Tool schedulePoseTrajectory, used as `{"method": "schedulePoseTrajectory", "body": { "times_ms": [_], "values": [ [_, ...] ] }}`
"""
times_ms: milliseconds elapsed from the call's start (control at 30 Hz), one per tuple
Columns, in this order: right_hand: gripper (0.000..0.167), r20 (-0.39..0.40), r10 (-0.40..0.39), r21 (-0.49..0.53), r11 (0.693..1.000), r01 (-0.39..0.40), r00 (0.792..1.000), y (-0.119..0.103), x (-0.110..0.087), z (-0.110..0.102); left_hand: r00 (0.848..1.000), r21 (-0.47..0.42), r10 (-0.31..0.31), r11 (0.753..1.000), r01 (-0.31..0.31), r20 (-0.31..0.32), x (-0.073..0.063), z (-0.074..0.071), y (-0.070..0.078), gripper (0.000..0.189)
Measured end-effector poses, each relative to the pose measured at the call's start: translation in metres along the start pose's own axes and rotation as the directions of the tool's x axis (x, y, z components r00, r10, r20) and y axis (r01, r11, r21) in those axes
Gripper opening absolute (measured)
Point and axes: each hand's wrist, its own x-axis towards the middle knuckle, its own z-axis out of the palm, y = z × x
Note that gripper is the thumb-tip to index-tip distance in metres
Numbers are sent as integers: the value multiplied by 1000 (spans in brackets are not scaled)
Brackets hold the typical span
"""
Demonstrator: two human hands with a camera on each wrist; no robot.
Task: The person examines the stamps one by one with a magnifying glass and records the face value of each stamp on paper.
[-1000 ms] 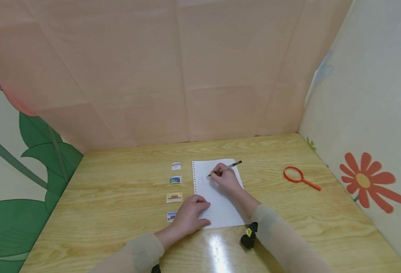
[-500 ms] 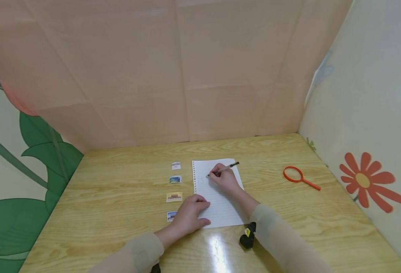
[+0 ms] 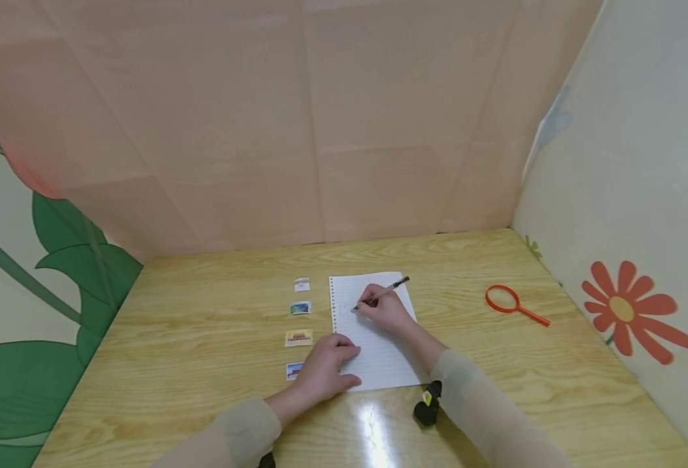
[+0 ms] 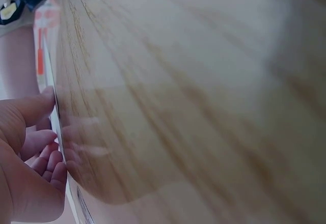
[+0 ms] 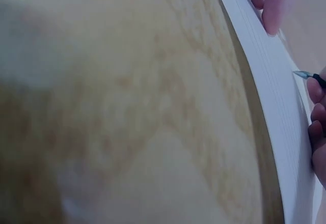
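Observation:
A lined sheet of paper [image 3: 379, 364] with punched holes down its left side lies on the wooden table. My right hand [image 3: 387, 311] pinches a black-and-clear pen [image 3: 392, 286], its tip at the upper left of the sheet beside faint writing. In the right wrist view the pen's tip [image 5: 301, 74] points at the paper. The left hand [image 3: 325, 367] rests on the sheet's lower left edge, thumb and fingers spread. Partly under or behind that hand is a small stamp with a blue picture [image 3: 294, 371]. Above it in a column lie a yellow stamp [image 3: 299, 337] and a green-blue stamp [image 3: 300, 308].
A pale stamp [image 3: 302, 284] tops the column. To the right lies a red magnifying glass [image 3: 517, 307]. A black wrist device [image 3: 427, 406] hangs by the right sleeve. A pink-beige cloth [image 3: 320, 130] covers the back, and a flower-printed wall [image 3: 642, 195] flanks the right.
My right hand and the pen tip have shifted slightly down and left on the sheet, and more faint marks show there. The left hand has stayed in place.

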Motion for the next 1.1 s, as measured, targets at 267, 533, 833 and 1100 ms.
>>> {"method": "schedulePoseTrajectory", "body": {
  "times_ms": [267,533,833,1100],
  "values": [
    [11,54,-40,33,999,38,998,1,-1,-5,1000,4,1,1000,-1,-3,0,0,0,52],
    [14,36,-54,21,998,54,998,4,-2,-8,1000,-9,-3,1000,3,-3,1,0,0,53],
    [12,-28,-35,10,999,35,999,8,1,-7,1000,-12,-6,1000,6,1,1,0,0,53],
    [6,-89,-35,7,999,36,995,7,2,-4,1000,-16,-10,1000,10,2,0,0,0,53]
  ]
}}
